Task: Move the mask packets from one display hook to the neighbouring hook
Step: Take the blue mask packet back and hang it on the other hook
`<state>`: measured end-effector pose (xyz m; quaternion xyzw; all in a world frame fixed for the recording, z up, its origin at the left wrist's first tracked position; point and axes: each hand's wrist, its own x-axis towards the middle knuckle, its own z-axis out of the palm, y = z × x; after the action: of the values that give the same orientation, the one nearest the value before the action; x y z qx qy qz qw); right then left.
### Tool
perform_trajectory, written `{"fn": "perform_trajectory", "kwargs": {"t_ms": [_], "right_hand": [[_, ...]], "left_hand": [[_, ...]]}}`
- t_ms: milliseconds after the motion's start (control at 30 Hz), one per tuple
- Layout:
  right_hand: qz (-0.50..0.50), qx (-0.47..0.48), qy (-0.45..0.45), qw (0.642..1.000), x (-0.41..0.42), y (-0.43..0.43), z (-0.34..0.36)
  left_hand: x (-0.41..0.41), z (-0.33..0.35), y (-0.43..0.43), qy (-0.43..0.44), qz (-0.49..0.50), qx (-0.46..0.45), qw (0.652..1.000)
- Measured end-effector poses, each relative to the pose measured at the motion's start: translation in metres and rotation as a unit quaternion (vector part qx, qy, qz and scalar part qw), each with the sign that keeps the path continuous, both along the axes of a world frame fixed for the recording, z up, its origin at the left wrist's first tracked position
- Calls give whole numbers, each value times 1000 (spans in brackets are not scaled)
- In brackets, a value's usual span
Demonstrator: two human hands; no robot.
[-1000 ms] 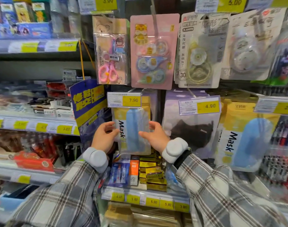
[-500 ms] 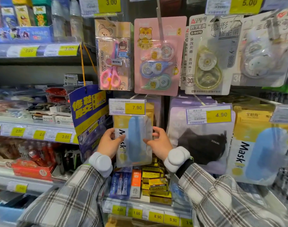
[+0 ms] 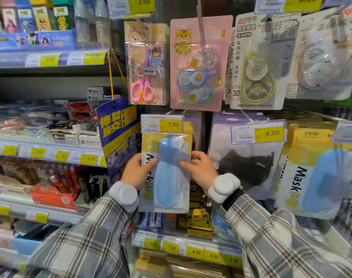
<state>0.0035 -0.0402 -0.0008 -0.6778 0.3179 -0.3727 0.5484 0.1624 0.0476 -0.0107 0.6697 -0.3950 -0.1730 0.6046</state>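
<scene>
1. My left hand [image 3: 136,171] and right hand [image 3: 199,171] each pinch a side edge of the mask packet [image 3: 165,197], thumbs on its front.
2. Its top edge sits behind the price tag [image 3: 162,123]. A narrow gap separates it from the black mask packet [image 3: 245,163] on the right.
3. I count two yellow packets; the second yellow packet [image 3: 319,173] hangs farther right.
4. Mine is clear-fronted and yellow-topped, with a blue mask inside.

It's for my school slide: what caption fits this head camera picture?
Left hand and right hand hold a yellow mask packet below the 7.90 price tag, beside the black mask packet.
</scene>
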Motion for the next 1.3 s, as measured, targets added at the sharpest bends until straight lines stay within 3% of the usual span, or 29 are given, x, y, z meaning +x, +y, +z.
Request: {"fn": "perform_trajectory", "kwargs": {"t_ms": [300,633,867,1300], "right_hand": [[-25,-54,41,997,-4,22,6],[-17,-23,1,1000,-18,45,8],[-24,-26,20,999,-39,57,6],[-25,15,-39,999,-107,59,-3]], "left_hand": [[-1,-1,24,6,-20,-1,1000],[-22,5,52,8,-42,-4,999],[-47,7,64,15,-39,4,999],[-106,0,52,-35,-136,49,989]]}}
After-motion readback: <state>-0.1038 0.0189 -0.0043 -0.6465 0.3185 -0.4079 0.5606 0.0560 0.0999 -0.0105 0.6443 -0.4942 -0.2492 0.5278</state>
